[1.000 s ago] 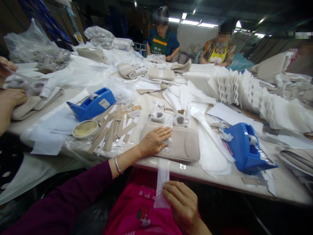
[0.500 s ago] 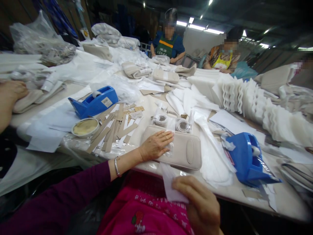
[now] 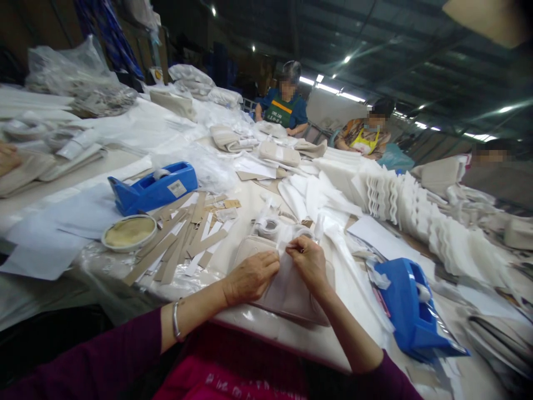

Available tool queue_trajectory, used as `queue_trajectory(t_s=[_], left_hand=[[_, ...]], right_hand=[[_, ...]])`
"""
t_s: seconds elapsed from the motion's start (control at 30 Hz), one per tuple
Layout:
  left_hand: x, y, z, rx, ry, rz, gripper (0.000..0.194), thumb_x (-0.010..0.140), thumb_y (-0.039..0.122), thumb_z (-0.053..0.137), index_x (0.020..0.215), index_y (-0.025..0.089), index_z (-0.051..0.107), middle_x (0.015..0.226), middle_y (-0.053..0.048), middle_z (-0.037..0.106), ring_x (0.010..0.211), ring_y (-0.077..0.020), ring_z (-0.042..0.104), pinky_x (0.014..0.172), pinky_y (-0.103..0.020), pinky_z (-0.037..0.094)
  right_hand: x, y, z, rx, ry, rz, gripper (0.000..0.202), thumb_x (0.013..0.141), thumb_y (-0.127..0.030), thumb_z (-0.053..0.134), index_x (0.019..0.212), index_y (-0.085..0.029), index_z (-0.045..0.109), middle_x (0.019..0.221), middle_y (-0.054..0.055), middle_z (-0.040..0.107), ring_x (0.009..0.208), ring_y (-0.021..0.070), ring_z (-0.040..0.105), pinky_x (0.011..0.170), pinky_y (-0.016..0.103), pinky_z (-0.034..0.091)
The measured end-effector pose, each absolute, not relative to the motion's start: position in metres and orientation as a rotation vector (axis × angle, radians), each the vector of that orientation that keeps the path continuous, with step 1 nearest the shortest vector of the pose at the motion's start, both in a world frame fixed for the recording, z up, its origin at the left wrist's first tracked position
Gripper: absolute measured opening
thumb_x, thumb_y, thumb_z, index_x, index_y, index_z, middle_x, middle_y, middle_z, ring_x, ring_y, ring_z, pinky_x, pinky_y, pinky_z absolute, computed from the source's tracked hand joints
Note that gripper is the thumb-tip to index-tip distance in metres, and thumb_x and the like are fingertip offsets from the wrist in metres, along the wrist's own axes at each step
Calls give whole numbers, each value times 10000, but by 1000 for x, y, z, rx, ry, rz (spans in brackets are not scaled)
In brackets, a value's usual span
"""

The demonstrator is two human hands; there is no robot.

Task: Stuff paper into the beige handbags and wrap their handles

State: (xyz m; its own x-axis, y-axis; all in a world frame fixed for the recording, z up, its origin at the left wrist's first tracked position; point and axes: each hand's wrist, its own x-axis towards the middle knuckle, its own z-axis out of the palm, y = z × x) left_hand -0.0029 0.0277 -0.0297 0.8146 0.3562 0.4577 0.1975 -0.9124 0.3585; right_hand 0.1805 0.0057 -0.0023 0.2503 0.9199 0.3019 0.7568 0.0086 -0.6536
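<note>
A beige padded bag (image 3: 287, 300) lies flat at the table's near edge, with wrapped strap rolls (image 3: 267, 226) at its far side. A thin white sheet (image 3: 283, 278) is over the middle of the bag. My left hand (image 3: 254, 275) is at the sheet's left side, fingers closed at its upper edge. Just to the right, my right hand (image 3: 307, 261) pinches the sheet's upper part between thumb and forefinger. Both hands are above the bag and partly cover it.
Two blue tape dispensers (image 3: 155, 186) (image 3: 412, 311) flank the bag. Card strips (image 3: 179, 250) and a round tin (image 3: 130, 232) lie left. White foam sheets (image 3: 433, 233) stand at right. Two people (image 3: 281, 108) (image 3: 366, 136) are across the table; another person's hand (image 3: 8, 158) is far left.
My right hand has moved up and forward from the table edge with the white sheet, which now lies over the bag. My left hand has shifted from lying flat on the bag to closed fingers.
</note>
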Motion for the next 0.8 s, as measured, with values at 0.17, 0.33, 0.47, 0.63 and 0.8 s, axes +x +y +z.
queue_trajectory(t_s=[0.17, 0.33, 0.47, 0.63, 0.8], left_hand=[[-2, 26, -37, 2623, 560, 828, 235, 891, 159, 452, 1125, 149, 473, 1111, -116, 553, 1084, -229, 522, 980, -375, 451], [-1, 25, -34, 2644, 578, 710, 444, 862, 249, 571, 1273, 167, 424, 1158, -112, 537, 1117, -258, 501, 989, -401, 444], [-1, 25, -29, 2680, 579, 606, 440, 843, 260, 599, 1250, 152, 472, 1134, -118, 544, 1106, -264, 496, 992, -406, 442], [1, 24, -32, 2799, 567, 717, 418, 837, 233, 575, 1231, 116, 499, 1354, -170, 450, 1312, -303, 354, 1118, -482, 304], [3, 25, -30, 2871, 514, 673, 410, 881, 218, 503, 1275, 107, 480, 1421, -160, 440, 1390, -258, 291, 1171, -495, 188]], right_hand=[[174, 6, -2, -1912, -1642, 65, 125, 755, -142, 548, 670, -200, 618, 729, -22, 625, 663, 128, 556, 601, 246, 337], [172, 8, -8, -1920, -1714, -116, 144, 778, -128, 555, 662, -199, 602, 749, -11, 582, 671, 127, 527, 573, 257, 311], [172, 9, -11, -1916, -1728, -199, 153, 780, -105, 566, 665, -201, 598, 760, 0, 580, 703, 138, 523, 571, 265, 312], [170, 9, -8, -1999, -1742, -228, 137, 801, -132, 574, 684, -200, 596, 802, 12, 593, 752, 154, 543, 578, 272, 311], [167, 14, 1, -2026, -1727, -176, 95, 834, -135, 535, 826, -193, 609, 907, 34, 606, 751, 158, 554, 591, 264, 343]])
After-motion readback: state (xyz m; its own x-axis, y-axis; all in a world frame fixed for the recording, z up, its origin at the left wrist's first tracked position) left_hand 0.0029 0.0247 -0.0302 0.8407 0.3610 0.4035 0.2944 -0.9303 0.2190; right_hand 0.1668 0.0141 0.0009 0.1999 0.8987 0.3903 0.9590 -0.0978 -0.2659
